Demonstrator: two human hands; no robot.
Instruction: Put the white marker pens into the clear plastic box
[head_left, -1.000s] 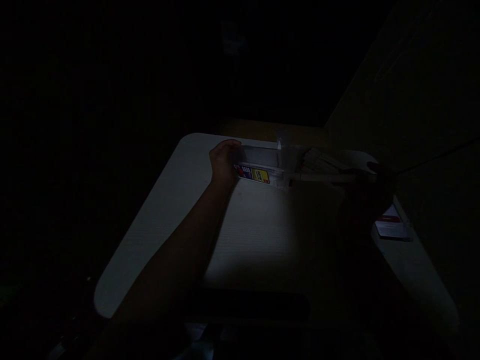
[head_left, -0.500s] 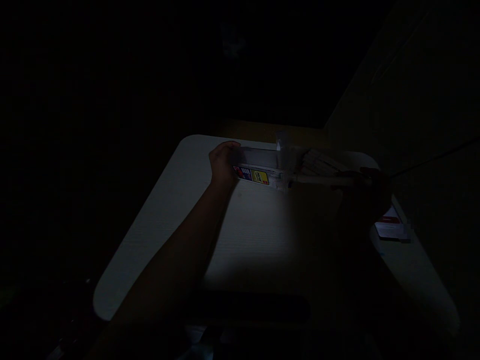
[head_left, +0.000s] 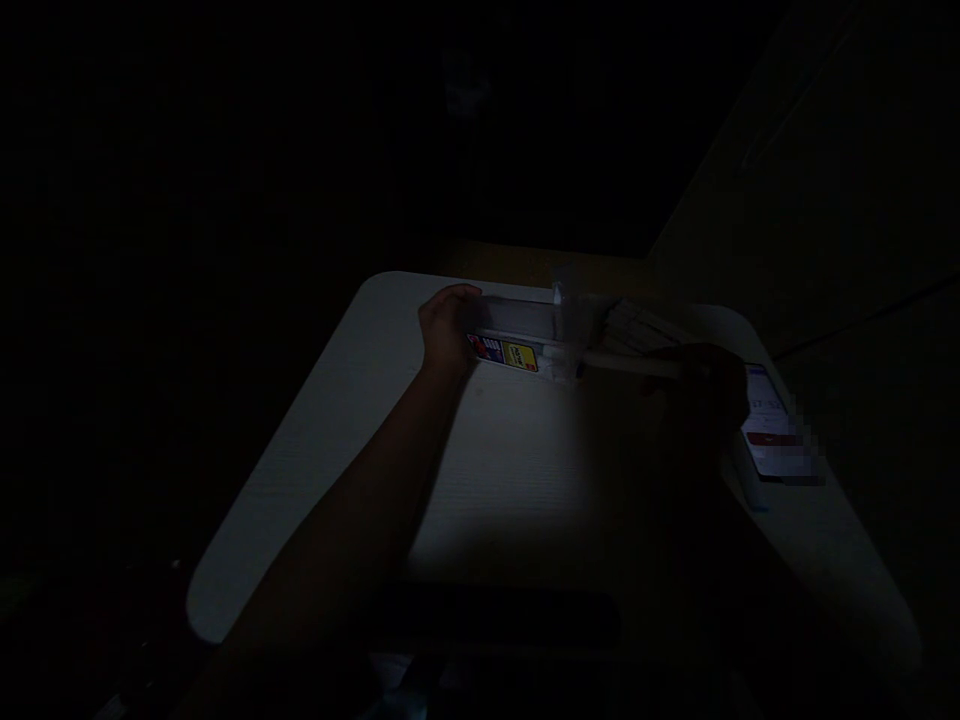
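The scene is very dark, with only the middle of a white table [head_left: 337, 440] lit. My left hand [head_left: 444, 330] grips the left end of a long clear box [head_left: 525, 335] that bears a yellow, red and blue label. My right hand [head_left: 701, 385] is in shadow at the right. It is closed on a thin pale stick [head_left: 622, 362] whose left end reaches the open right end of the box. More pale sticks [head_left: 637, 322] lie fanned out just behind it.
A phone with a lit screen [head_left: 772, 432] lies near the table's right edge, close to my right hand. A brown strip of surface [head_left: 525, 262] runs beyond the table's far edge. Everything around the table is black.
My right hand has drawn leftward with the stick toward the box. The phone at the right now shows its lit screen more fully. My left hand has stayed put.
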